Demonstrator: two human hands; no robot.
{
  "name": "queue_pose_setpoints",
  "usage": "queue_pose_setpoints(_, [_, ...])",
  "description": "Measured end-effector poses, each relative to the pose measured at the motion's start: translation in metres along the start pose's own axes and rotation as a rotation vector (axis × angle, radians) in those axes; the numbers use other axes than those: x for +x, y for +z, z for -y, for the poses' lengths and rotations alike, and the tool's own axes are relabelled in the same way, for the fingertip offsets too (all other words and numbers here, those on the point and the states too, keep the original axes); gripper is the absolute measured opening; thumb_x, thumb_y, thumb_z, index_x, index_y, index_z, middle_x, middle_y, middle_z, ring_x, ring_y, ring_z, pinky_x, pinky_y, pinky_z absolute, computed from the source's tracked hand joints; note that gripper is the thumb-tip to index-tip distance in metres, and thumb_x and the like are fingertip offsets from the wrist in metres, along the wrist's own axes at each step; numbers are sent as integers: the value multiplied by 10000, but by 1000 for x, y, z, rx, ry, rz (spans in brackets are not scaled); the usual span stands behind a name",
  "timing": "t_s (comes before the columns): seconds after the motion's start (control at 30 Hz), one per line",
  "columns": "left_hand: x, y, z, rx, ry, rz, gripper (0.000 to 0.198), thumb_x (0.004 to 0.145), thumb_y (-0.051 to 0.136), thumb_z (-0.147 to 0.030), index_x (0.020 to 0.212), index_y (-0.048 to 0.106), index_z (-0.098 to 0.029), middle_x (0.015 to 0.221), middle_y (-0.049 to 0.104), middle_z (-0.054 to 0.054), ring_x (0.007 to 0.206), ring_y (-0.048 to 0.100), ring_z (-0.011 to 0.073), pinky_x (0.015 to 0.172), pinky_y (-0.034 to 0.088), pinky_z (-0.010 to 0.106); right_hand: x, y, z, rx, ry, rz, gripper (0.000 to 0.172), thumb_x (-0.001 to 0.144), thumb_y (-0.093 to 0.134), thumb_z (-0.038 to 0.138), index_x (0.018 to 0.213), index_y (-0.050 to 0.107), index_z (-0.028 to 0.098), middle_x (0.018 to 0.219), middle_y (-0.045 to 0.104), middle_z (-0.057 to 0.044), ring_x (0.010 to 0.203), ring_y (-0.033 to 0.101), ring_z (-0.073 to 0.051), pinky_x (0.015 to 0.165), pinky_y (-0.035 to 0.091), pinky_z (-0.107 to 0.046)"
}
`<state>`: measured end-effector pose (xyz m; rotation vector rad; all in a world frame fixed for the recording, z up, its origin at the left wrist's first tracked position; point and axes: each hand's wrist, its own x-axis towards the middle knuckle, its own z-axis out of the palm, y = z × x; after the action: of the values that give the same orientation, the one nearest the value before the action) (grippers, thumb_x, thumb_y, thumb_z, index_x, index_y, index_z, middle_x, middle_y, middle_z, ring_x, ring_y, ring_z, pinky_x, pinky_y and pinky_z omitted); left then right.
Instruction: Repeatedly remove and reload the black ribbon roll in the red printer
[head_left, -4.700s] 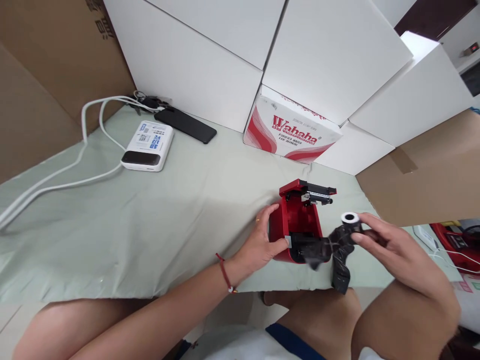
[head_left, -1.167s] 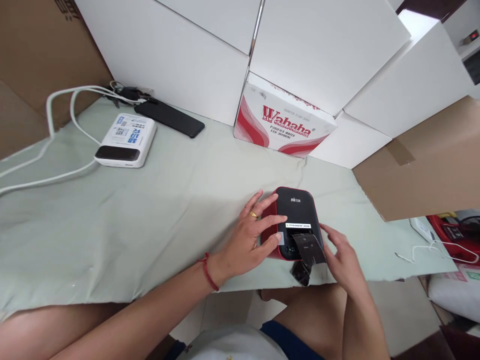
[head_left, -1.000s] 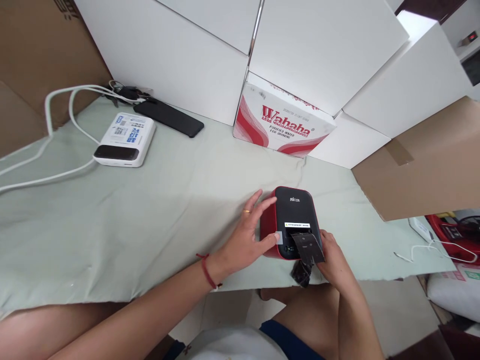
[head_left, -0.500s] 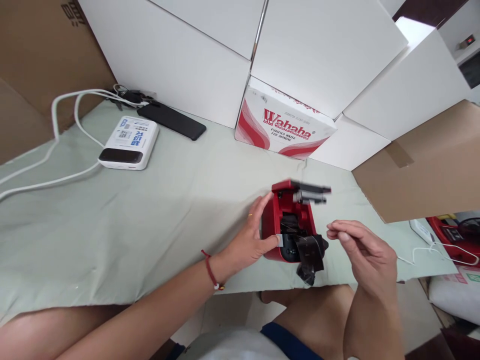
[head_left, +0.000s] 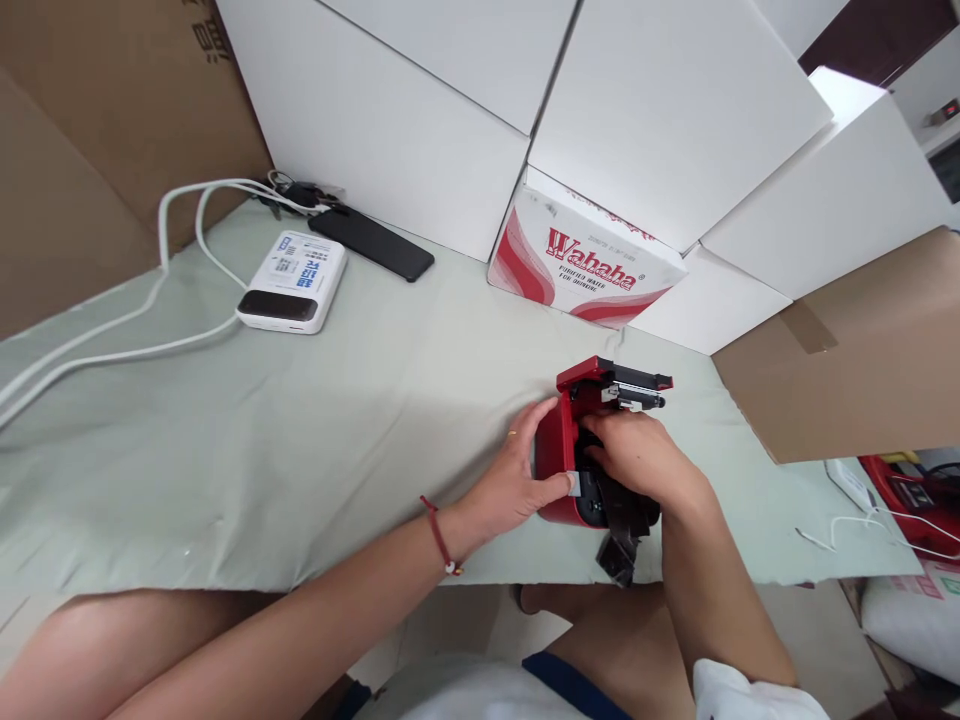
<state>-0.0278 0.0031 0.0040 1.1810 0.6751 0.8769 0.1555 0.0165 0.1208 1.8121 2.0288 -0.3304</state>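
1. Head view, machine: a red and black box-shaped plastic machine (head_left: 552, 445) sits on the pale green cloth (head_left: 375, 390), right of the middle, near the cloth's front edge; its hinged red and black lid (head_left: 616, 382) stands raised at the rear, leaving the inside exposed
2. Head view, left hand (head_left: 517, 478): spread wide, thumb on the small grey patch at the machine's front left corner, fingers along its left side; gold ring (head_left: 512, 433) on one finger, thin red cord bracelet (head_left: 439, 535) at the wrist
3. Head view, right hand (head_left: 637, 450): reaches over the machine's right side into the opening, below the lid; fingertips partly hidden, so cannot tell whether they grip anything
4. Head view, strip: a crumpled, glossy black strip (head_left: 621, 555) hangs over the machine's front, lower end near the cloth's edge, upper part passing beneath the right hand
5. Head view, far left: a white rectangular device with a dark display band (head_left: 292, 283) lies near a flat black phone-shaped slab (head_left: 373, 245); white cables (head_left: 161, 270) loop beside them
6. Head view, rear: a white and red "Wahaha" carton (head_left: 585, 262) stands against large plain white boxes (head_left: 675, 110), well apart from both hands
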Motion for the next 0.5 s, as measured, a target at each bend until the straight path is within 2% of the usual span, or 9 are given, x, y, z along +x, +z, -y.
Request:
queue_pose_setpoints(0.07, [0, 1, 1, -4, 1, -12, 961, 803, 771, -189, 1667, 363, -297, 1802, 321, 104, 1705, 254, 336, 1424, 176, 580, -2, 1, 2, -8, 18, -9, 269, 947, 609, 158, 1165, 766, 180, 1201, 787, -142, 1053, 745, -297, 796, 483, -333])
queue_pose_setpoints(0.17, [0, 3, 3, -4, -5, -23, 964, 801, 779, -224, 1664, 352, -279, 1797, 321, 120, 1693, 273, 337, 1412, 210, 584, -26, -1, -9, 49, 25, -69, 351, 1011, 582, 247, 1337, 712, 230, 1329, 745, -112, 1100, 729, -267, 858, 518, -345])
queue_pose_setpoints(0.23, [0, 3, 3, 4, 1, -27, 970, 801, 789, -255, 1664, 345, -272, 1791, 327, 128, 1687, 280, 340, 1406, 220, 588, -51, -4, -28, 202, -25, -164, 376, 1062, 549, 372, 1391, 685, 252, 1319, 736, -97, 1024, 720, -221, 853, 542, -335])
queue_pose_setpoints(0.3, [0, 3, 3, 21, 7, -33, 973, 803, 787, -269, 1666, 338, -272, 1785, 337, 130, 1684, 282, 340, 1404, 221, 593, -78, -7, -55, 382, -67, -262, 456, 1061, 551, 554, 1386, 693, 267, 1233, 750, -87, 866, 684, -191, 749, 546, -317])
queue_pose_setpoints(0.37, [0, 4, 3, 35, 7, -37, 968, 805, 775, -261, 1667, 335, -273, 1780, 346, 132, 1682, 283, 339, 1404, 214, 598, -96, -5, -86, 421, 28, -280, 531, 1022, 569, 652, 1355, 717, 266, 1157, 768, -83, 794, 665, -190, 699, 539, -317])
queue_pose_setpoints(0.4, [0, 4, 3, 37, 6, -39, 962, 806, 768, -253, 1666, 337, -272, 1777, 350, 133, 1680, 287, 340, 1403, 213, 601, -101, -1, -102, 413, 102, -248, 566, 1007, 565, 675, 1364, 718, 262, 1121, 778, -82, 768, 662, -195, 691, 541, -323])
queue_pose_setpoints(0.47, [0, 4, 3, 29, 3, -41, 953, 803, 768, -250, 1657, 345, -267, 1773, 355, 139, 1672, 302, 347, 1398, 223, 605, -99, 13, -129, 374, 254, -169, 580, 975, 572, 659, 1362, 729, 256, 1058, 794, -76, 753, 675, -211, 719, 561, -342])
queue_pose_setpoints(0.5, [0, 5, 3, 22, -2, -41, 955, 800, 774, -253, 1654, 348, -266, 1772, 352, 142, 1668, 309, 352, 1395, 232, 605, -94, 24, -139, 355, 318, -151, 530, 957, 587, 606, 1318, 748, 253, 1064, 804, -77, 791, 703, -224, 765, 575, -352])
